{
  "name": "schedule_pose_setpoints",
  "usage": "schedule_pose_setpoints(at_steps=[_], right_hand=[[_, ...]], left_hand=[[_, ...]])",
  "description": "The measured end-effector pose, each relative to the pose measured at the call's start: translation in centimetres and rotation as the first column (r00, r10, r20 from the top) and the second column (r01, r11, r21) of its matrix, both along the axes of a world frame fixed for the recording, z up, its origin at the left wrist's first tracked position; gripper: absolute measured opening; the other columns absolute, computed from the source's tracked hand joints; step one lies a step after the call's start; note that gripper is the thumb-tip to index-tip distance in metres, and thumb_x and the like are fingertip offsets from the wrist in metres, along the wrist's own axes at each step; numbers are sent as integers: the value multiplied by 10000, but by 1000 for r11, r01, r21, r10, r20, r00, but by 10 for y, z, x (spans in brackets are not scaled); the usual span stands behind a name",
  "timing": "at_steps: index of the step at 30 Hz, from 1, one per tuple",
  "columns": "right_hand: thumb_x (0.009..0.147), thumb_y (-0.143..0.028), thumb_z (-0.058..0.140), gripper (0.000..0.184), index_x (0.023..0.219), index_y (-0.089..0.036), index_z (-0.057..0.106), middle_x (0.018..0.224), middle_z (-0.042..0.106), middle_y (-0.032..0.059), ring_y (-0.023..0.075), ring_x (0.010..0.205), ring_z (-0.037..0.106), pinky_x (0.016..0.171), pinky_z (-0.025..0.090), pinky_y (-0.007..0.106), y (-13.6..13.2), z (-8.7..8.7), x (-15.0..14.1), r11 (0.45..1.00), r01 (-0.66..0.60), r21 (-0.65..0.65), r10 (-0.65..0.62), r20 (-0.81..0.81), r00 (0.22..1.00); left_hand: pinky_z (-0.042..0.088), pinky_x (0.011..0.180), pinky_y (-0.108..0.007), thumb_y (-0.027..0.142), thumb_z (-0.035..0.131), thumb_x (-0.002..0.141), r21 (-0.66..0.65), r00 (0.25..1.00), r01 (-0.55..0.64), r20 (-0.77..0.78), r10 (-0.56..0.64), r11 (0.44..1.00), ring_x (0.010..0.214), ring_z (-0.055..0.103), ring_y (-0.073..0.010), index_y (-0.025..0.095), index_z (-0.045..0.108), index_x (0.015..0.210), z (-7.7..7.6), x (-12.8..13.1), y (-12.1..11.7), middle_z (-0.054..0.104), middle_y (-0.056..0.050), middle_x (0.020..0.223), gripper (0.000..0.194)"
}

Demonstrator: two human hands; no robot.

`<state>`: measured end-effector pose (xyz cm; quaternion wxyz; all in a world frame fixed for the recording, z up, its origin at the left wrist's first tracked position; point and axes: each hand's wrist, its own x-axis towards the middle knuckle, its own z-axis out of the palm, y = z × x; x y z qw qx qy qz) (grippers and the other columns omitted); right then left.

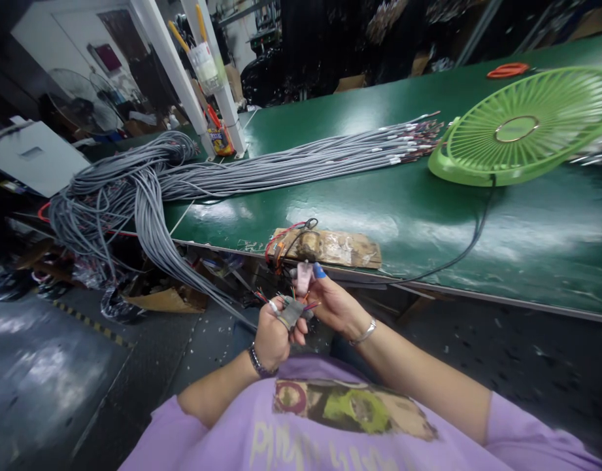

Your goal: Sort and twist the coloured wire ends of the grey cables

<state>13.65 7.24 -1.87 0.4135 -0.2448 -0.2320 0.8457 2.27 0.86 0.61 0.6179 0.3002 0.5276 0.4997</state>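
My left hand [271,335] is closed around a small grey connector [291,313] with several coloured wire ends sticking out of it. My right hand [333,302] meets it from the right, fingers pinched at the connector; the fingertips carry pale and blue finger covers [310,273]. Both hands are held in front of my chest, just below the near edge of the green table [359,196]. A worn wooden block [330,247] with red and black wires lies on the table edge right above the hands.
A long bundle of grey cables [261,167] runs across the table and droops off its left end to the floor. A green fan [523,127] lies at the right with its black cord trailing forward. White posts [193,98] stand at the back left.
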Motion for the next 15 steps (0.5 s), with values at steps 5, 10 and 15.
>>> schedule_pose_setpoints(at_steps=[5, 10, 15], right_hand=[[767, -589, 653, 406, 764, -183, 651, 643, 626, 2, 113, 568, 546, 547, 434, 224, 0, -6, 9, 994, -43, -98, 38, -48, 998], [738, -573, 694, 394, 752, -180, 663, 705, 653, 17, 107, 591, 553, 554, 460, 220, 2, 0, 14, 993, -102, -56, 103, -1, 995], [608, -512, 819, 399, 704, -156, 667, 606, 601, -15, 80, 522, 487, 510, 429, 205, 2, 10, 9, 999, -46, 24, 44, 82, 996]], left_hand=[[277, 281, -166, 577, 779, 559, 10, 999, 16, 36, -17, 1000, 265, 442, -73, 171, 531, 666, -3, -4, -6, 590, 21, 429, 488], [303, 278, -172, 585, 778, 566, 23, 999, 39, 29, -40, 999, 276, 464, -86, 173, 537, 676, -9, -9, -13, 596, 19, 433, 490], [297, 275, -163, 566, 782, 578, 47, 999, 15, 32, -16, 999, 272, 466, -81, 171, 546, 680, -8, -9, -9, 601, 21, 431, 471]])
